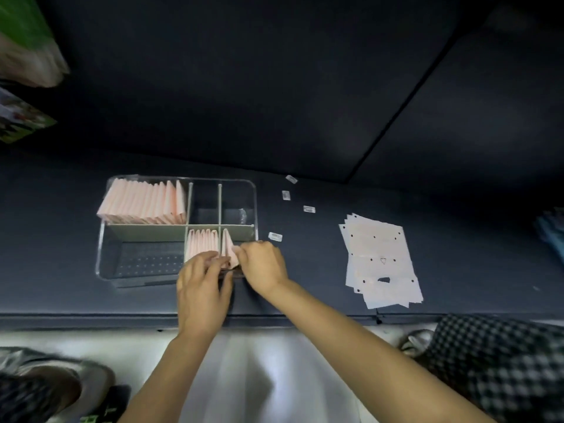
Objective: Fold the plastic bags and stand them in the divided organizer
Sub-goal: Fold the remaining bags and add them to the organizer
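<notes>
Dark table [305, 264]: both hands [265, 267] tucking folded bag [229, 250] into organizer [146, 230].

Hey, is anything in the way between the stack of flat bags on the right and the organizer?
Only small things. The flat bags lie on the dark table right of the organizer, and one little white label lies on the table between them. Both hands, right hand and left hand, are at the organizer's near-right compartment.

Just one view here, a wide-angle head cam looking forward and steeply down from above the near edge of the dark table [305, 141]. Pretty close in, forearms entering from the bottom, edges blurry. No second view to overlap.
</notes>
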`<action>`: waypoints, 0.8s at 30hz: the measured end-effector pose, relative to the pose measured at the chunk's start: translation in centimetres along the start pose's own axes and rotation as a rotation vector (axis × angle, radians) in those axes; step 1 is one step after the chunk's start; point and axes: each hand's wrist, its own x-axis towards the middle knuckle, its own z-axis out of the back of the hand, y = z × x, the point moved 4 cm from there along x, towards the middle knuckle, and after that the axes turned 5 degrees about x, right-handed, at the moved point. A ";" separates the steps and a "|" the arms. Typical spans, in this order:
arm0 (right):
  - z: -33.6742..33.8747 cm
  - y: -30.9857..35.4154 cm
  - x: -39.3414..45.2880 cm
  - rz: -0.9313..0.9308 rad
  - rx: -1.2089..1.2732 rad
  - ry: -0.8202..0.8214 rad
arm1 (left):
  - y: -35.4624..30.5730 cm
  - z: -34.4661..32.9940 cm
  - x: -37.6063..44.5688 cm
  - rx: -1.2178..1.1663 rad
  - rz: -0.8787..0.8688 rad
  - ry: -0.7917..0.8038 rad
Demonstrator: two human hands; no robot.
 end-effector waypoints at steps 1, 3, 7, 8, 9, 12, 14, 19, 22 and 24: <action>0.7 -1.1 -0.7 0.040 0.007 -0.051 | -0.6 -0.2 0.1 -0.001 -0.026 -0.004; 2.3 -4.6 -2.0 0.082 0.040 -0.163 | -2.2 -0.6 0.2 -0.005 -0.111 -0.021; 5.0 -15.9 -4.4 -0.081 0.018 -0.269 | -6.2 -2.4 -0.5 -0.068 -0.302 0.090; 5.3 -19.0 -5.3 -0.165 0.004 -0.259 | -6.8 -3.2 -1.0 -0.075 -0.333 0.147; 5.4 -22.0 -6.3 -0.249 -0.011 -0.237 | -7.2 -4.0 -1.5 -0.066 -0.351 0.208; 4.8 -28.1 -9.4 -0.388 0.004 -0.178 | -7.0 -7.0 -3.0 -0.006 -0.328 0.424; 4.3 -29.7 -10.5 -0.382 0.075 -0.211 | -6.3 -8.5 -3.9 0.040 -0.297 0.545; 4.1 -30.4 -10.3 -0.367 0.212 -0.364 | -6.0 -9.5 -4.6 0.098 -0.302 0.599; 4.1 -30.6 -10.0 -0.404 0.298 -0.391 | -6.1 -9.5 -4.8 0.100 -0.292 0.609; 4.2 -30.6 -9.9 -0.399 0.307 -0.406 | -6.1 -9.6 -4.9 0.101 -0.291 0.626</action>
